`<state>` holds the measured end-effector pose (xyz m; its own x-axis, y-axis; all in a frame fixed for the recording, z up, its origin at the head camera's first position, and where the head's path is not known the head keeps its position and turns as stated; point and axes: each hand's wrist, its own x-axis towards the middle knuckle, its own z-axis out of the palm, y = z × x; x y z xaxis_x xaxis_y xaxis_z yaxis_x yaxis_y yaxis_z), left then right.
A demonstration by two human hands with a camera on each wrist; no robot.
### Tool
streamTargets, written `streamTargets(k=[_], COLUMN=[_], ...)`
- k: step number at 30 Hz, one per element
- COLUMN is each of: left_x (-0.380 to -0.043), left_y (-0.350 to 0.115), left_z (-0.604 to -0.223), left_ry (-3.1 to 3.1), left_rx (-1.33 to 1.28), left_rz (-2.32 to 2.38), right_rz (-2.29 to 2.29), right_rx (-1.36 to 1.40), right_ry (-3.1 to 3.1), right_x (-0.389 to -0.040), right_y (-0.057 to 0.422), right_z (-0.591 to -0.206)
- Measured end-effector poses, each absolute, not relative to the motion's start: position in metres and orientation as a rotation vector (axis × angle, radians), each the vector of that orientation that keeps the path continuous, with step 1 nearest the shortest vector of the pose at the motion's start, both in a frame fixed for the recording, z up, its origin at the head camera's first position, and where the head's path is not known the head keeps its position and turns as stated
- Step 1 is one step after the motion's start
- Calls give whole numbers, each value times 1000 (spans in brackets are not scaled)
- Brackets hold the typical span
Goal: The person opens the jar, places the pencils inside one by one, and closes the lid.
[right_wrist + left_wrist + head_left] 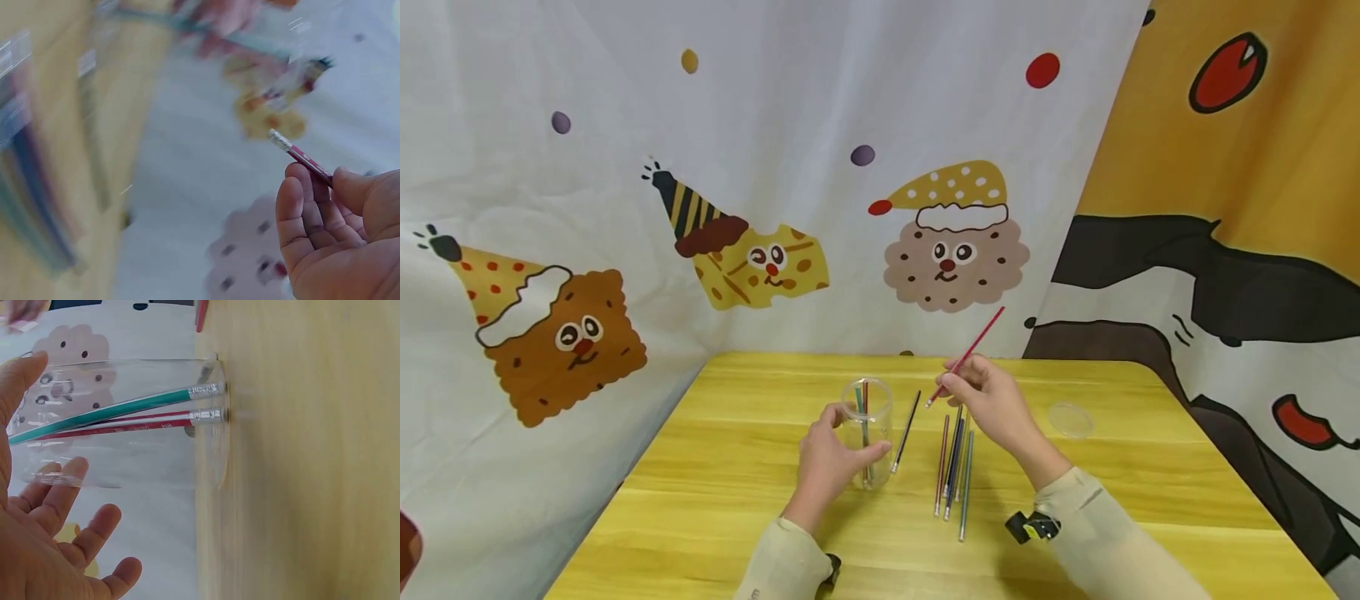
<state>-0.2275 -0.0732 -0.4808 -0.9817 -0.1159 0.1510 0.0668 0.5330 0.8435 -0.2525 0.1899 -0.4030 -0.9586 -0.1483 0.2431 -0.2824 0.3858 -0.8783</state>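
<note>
My left hand [832, 462] grips a clear plastic jar [880, 454], its thumb and fingers on opposite sides. The jar stands upright on the table with a teal pencil [144, 405] and a red pencil [150, 424] leaning inside, eraser ends down. Raised above the table, my right hand [992, 402] pinches another red pencil [977, 340] between thumb and fingers. That pencil is tilted, its silver-banded eraser end lower and pointing towards the jar. Below lie several loose pencils [953, 471] in a bunch, and one dark pencil [907, 429] lies between them and the jar.
A round clear lid [1071, 420] lies on the yellow wood-grain table [700, 500], right of my right hand. Behind the table hangs a white curtain [775, 100] printed with cartoon figures. The right wrist view is blurred over the loose pencils.
</note>
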Motion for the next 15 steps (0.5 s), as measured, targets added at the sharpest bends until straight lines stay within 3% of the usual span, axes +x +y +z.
streamTargets(k=[7,15], left_x=[-229,-227], left_y=[-74,-76], left_z=[-479,-481], left_ry=[-2561,-2570], left_rx=[13,14], left_rz=[-1458,-1439], right_rz=[1713,1512], right_rx=[633,727], right_ry=[-2353,-2474], right_x=[-245,-252], right_y=[135,99], right_z=[-359,-365])
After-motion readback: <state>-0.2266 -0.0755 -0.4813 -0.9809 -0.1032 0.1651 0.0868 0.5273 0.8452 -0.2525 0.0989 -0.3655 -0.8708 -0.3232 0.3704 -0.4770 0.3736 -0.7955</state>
